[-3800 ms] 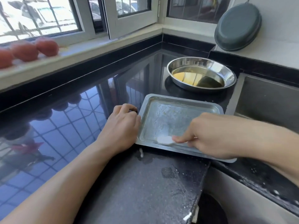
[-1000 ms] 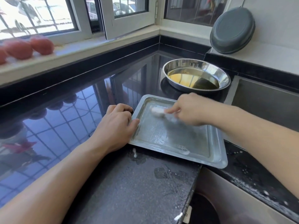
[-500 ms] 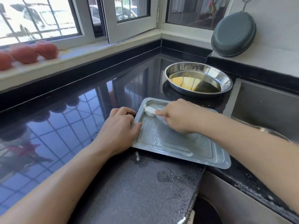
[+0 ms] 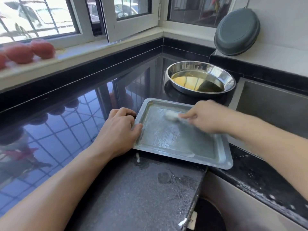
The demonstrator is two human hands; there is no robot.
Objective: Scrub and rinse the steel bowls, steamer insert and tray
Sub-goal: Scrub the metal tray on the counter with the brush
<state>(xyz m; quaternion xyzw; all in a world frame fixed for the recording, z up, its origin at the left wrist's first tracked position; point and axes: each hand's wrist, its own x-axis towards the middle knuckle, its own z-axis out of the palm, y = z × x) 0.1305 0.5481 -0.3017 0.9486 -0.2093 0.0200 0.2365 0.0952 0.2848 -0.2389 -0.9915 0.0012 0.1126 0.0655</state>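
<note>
Head view: a wet, speckled black countertop (image 4: 141, 189) fills the 6 o'clock foreground. Just beyond it, at centre, a steel tray (image 4: 181, 140) lies flat on the counter, one corner overhanging the edge. The left hand (image 4: 119, 134), at 9 o'clock of the tray, grips its rim, thumb on top and fingers curled under. The right hand (image 4: 208, 118), blurred, pinches a soapy white scrubber (image 4: 170, 115) against the tray's far side. A steel bowl (image 4: 200, 79) holding yellowish liquid stands at 12 o'clock. Red tomatoes (image 4: 25, 52) line the windowsill at 10 o'clock.
</note>
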